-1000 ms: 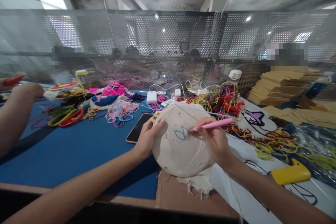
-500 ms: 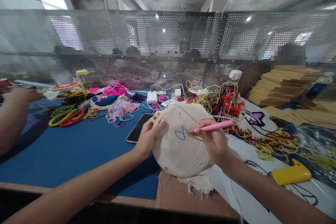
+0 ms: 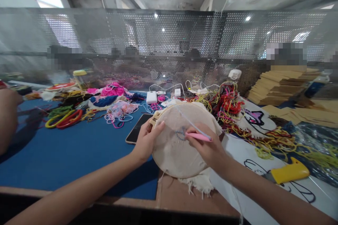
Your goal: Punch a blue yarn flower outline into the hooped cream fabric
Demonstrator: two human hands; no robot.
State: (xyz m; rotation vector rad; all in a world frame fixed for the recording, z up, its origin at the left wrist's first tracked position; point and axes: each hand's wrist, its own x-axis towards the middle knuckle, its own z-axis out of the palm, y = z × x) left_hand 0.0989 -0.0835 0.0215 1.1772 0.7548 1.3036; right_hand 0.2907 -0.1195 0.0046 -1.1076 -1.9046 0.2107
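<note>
My left hand (image 3: 148, 140) grips the left rim of a round embroidery hoop (image 3: 171, 165), thumb on the front of its cream cloth. The hoop is tilted up toward me, with frayed cloth hanging below. My right hand (image 3: 208, 146) is closed around a pink punch needle (image 3: 198, 136), whose tip is hidden by my fingers close to the cloth. Light blue yarn (image 3: 191, 123) runs from the tool's back end up across the hoop. Small blue stitches (image 3: 180, 134) mark the middle of the cloth, partly behind my fingers.
A phone (image 3: 136, 132) lies behind my left hand. To the right are a paper with black line drawings (image 3: 237, 147), a yellow-handled cutter (image 3: 290, 171) and tangled yarn (image 3: 229, 102). Red-handled scissors (image 3: 70, 119) lie left. Another person's arm (image 3: 7, 119) rests at the far left.
My right hand has moved left and slightly down with the punch needle, now over the stitches. The tool's back end has dropped. My left hand keeps its hold on the hoop.
</note>
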